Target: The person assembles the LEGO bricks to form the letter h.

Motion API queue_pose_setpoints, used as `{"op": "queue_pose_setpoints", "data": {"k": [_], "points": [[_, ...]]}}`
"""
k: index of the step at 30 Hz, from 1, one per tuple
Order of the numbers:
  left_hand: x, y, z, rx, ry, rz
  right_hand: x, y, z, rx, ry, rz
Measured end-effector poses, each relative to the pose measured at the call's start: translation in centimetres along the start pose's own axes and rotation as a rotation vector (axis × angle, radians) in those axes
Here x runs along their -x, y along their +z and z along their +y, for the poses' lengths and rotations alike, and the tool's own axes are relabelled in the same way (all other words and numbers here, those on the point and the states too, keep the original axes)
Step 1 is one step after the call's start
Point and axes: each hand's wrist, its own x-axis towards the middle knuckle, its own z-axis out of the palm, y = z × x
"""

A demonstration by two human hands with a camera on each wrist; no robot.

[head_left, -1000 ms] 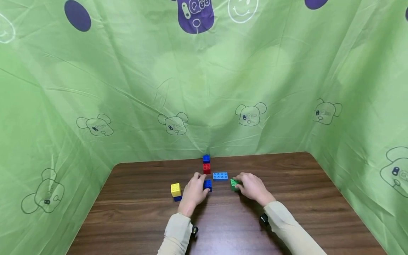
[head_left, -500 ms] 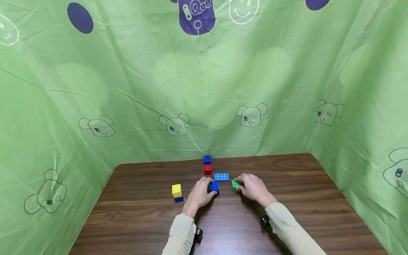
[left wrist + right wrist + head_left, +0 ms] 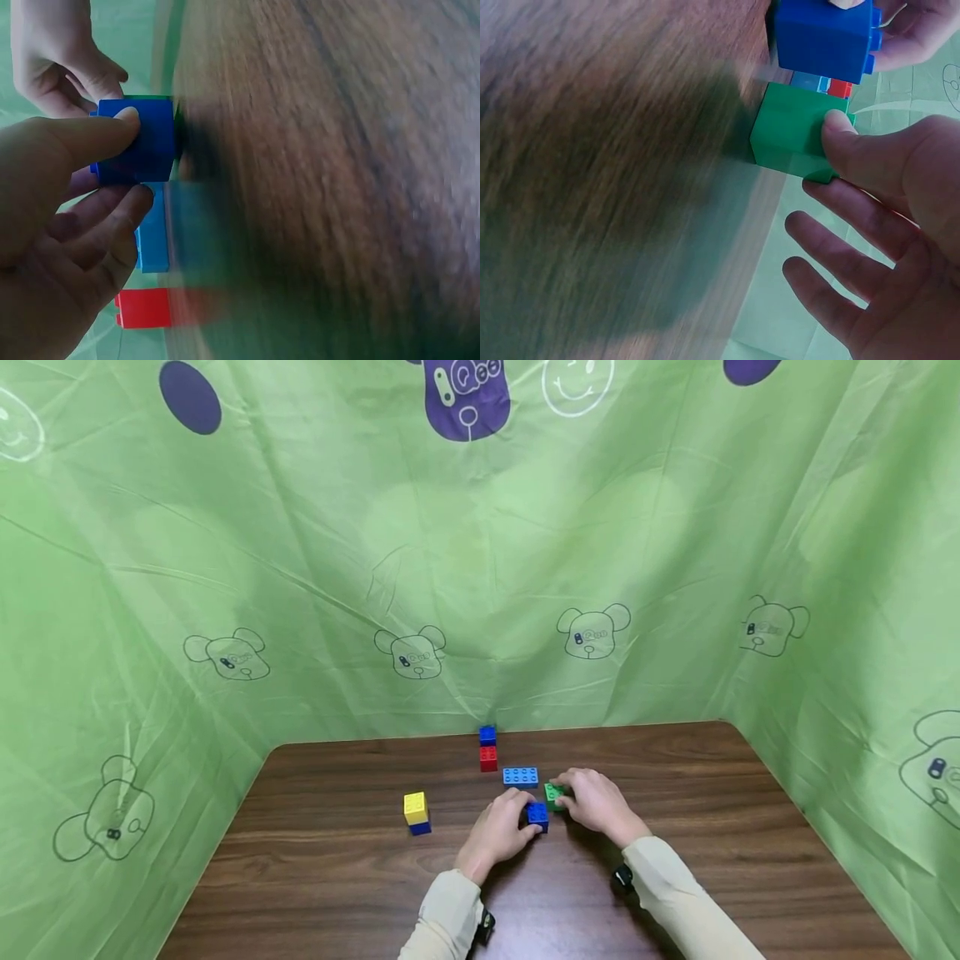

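Shifted rightward since earlier, the smooth, studded blue toy brick point(image 3: 537, 817) sits in the brick-wide pinch of the left hand point(image 3: 497, 832), just beside the boxy green toy brick point(image 3: 552, 795) the right hand point(image 3: 597, 804) pinches.

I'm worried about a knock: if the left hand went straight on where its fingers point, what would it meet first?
Probably the green brick in the right hand, with the blue brick that the left hand pinches leading; whether the bricks touch is hard to tell.
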Motion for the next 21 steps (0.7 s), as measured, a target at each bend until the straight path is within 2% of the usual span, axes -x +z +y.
{"op": "queue_pose_setpoints", "data": {"k": [6, 14, 21], "points": [[-0.2, 0.4, -0.6, 0.027, -0.013, -0.006, 0.1, -0.2, 0.0, -0.020, -0.002, -0.009], [-0.6, 0.5, -1.4, 0.167, -0.043, 0.003, 0.1, -0.1, 0.3, -0.070, 0.021, -0.025], [-0.6, 0.6, -1.9, 0.174, -0.081, -0.008, 0.5, 0.4, 0.8, -0.111, 0.003, 0.012]]}}
